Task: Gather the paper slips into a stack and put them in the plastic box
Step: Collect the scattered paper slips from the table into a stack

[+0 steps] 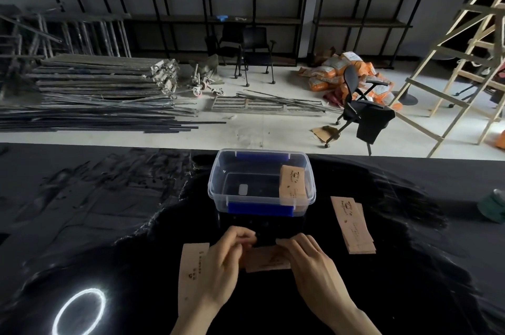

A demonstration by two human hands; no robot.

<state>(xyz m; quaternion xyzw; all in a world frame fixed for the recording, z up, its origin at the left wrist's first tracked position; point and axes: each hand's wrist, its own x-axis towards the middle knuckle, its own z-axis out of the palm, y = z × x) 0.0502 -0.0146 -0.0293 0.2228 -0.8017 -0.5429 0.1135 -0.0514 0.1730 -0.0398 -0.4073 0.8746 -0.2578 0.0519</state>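
Observation:
A clear plastic box point(218, 192) with blue clips stands open on the black table, a tan paper slip point(291, 184) leaning inside its right end. In front of the box both hands hold a small stack of tan slips point(266, 259) by its ends: my left hand point(226, 261) grips the left end, my right hand point(308, 258) the right end. Another slip point(191, 277) lies flat to the left, partly under my left hand. A fanned pile of slips point(354, 225) lies to the right of the box.
A bright ring of light point(79, 312) reflects off the black table cloth at the lower left. A green object point(493, 206) sits at the table's right edge. Beyond the table lie metal bars, chairs, sacks and a wooden ladder.

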